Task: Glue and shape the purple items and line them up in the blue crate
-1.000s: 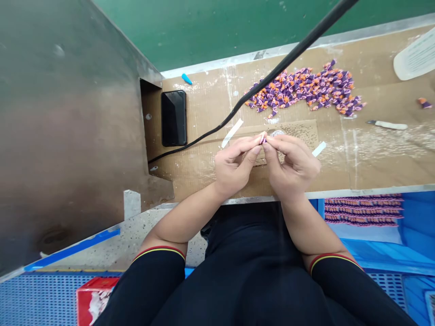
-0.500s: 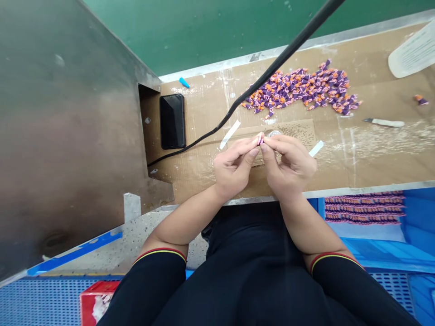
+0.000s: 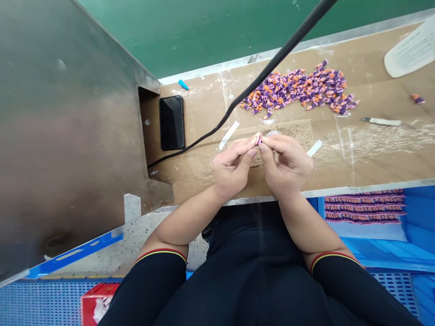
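- Small purple-and-pink piece (image 3: 259,141) – held up between both hands, over the near part of the cardboard-covered surface (image 3: 380,163); mostly hidden by fingers, exact shape can't be told.
- Left hand (image 3: 231,173): grip closed to a narrow pinch, thumb and index on the piece's left side.
- Right hand (image 3: 287,164): same, narrow pinch from the right; fingertips of the two hands nearly meet.
- Change over the last second: very little. Whole view has drifted slightly, so things on the surface sit a bit further left in frame; both pinches look about the same – piece not put down, handling still going on.
- Just beyond the right fingers: clear round item (image 3: 273,133), partly covered, and a spotted cardboard sheet (image 3: 302,128) under it.
- White strips either side of the hands: left strip (image 3: 229,135), right strip (image 3: 314,148).
- Further back: heap of purple-and-orange figures (image 3: 299,89), black cable (image 3: 292,44) crossing in front of its left end.
- Right: light-handled knife (image 3: 385,122), lone figure (image 3: 418,98), white container (image 3: 406,52).
- Left: phone (image 3: 171,122), blue cap-like item (image 3: 183,84).
- Below the edge, right: rows of similar figures (image 3: 365,206) in a blue bin (image 3: 419,210).
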A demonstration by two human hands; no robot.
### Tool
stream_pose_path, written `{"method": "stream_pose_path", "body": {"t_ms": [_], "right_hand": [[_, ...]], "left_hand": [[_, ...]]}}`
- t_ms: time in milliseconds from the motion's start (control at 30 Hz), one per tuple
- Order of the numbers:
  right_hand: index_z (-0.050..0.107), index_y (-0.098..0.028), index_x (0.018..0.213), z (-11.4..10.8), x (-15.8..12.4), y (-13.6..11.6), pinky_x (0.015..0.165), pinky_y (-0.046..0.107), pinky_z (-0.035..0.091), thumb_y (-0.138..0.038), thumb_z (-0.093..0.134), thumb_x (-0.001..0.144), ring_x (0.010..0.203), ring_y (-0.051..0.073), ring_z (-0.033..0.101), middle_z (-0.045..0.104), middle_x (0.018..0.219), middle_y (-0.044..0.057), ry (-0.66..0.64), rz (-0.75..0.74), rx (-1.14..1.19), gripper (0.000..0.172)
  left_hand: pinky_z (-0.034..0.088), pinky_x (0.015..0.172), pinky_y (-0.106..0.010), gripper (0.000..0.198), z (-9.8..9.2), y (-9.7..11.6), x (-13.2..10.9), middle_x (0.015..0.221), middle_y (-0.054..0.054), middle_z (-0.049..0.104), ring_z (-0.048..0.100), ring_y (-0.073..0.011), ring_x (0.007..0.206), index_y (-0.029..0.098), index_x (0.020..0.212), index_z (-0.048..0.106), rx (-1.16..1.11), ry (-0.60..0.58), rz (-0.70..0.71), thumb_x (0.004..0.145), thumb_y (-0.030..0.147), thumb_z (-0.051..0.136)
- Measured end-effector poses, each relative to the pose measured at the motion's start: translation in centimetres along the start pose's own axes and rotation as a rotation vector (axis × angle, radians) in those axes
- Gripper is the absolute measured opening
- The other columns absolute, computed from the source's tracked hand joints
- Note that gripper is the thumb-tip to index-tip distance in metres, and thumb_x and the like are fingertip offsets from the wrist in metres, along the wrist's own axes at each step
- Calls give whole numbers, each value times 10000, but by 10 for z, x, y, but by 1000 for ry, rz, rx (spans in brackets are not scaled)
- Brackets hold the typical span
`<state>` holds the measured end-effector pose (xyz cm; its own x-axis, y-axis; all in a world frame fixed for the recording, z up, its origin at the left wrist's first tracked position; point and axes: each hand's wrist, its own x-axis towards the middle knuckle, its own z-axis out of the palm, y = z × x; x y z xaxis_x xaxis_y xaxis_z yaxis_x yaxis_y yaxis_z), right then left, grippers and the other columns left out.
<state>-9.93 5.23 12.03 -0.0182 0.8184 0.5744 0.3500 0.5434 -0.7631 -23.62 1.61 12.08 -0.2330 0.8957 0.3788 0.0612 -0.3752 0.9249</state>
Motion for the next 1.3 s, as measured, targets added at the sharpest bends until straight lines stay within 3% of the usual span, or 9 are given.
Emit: {"method": "stream_pose_path", "body": {"t_ms": [267,433,567,733,833,1000,1067,1167,1300], "right_hand": [[856,-299,1103,0,0,3,970,507,711,-391,716,1091,1031,269,822,837,1032,64,-29,61,55,168],[847,-285,1140,-17,8,3,866,433,718,-364,717,1092,996,241,820,843,1064,61,-23,43,52,159],[855,-282,1133,-80,32,25,839,400,703,-333,761,1054,968,229,817,854,1076,57,-162,-6,-76,133],[874,-318,957,-178,68,71,845,403,671,-309,780,966,908,236,809,871,976,19,-567,-44,-353,95],[841,-323,855,-205,77,97,797,370,637,-281,771,903,867,222,798,870,934,-10,-744,-77,-421,95],[792,-314,802,-203,77,114,800,329,619,-229,708,889,836,181,781,862,926,-33,-908,-98,-376,148],[764,-308,779,-201,76,114,837,336,628,-225,678,909,886,184,784,858,948,-22,-943,-113,-370,177],[767,-310,845,-205,72,112,896,358,640,-196,644,914,966,194,781,855,1014,-5,-911,-118,-385,181],[823,-312,1144,-215,62,113,984,437,662,-186,715,856,1055,239,787,854,1160,24,-791,-82,-377,333]], "left_hand": [[718,1130,-444,282,0,-5,-1,1376,-74,846,836,-262,1272,340,1362,838,-49,-15,55,1094,393,765],[737,1003,-364,358,-3,-6,-2,1407,-106,833,832,-257,1269,299,1420,809,-35,-27,40,1097,444,753],[735,975,-362,309,-4,-4,0,1350,-110,851,835,-241,1231,280,1356,834,-3,0,41,1111,436,728],[733,865,-345,295,-2,-1,2,1268,-100,865,829,-242,1169,273,1249,863,18,18,28,1100,490,729],[728,829,-355,330,0,-2,3,1213,-98,864,824,-244,1117,270,1165,870,34,28,20,1091,556,724],[693,750,-320,312,1,-10,5,1146,-94,861,827,-234,1090,269,1113,877,49,68,92,1097,539,722],[701,812,-347,311,0,-12,6,1117,-89,861,831,-231,1069,270,1080,880,72,71,111,1105,531,713],[700,948,-399,310,-1,-12,7,1075,-78,859,834,-217,1010,274,1038,883,113,62,137,1120,506,695],[686,894,-363,302,0,-7,9,1052,-77,859,834,-210,1005,263,1009,885,158,69,169,1123,472,698]]}}
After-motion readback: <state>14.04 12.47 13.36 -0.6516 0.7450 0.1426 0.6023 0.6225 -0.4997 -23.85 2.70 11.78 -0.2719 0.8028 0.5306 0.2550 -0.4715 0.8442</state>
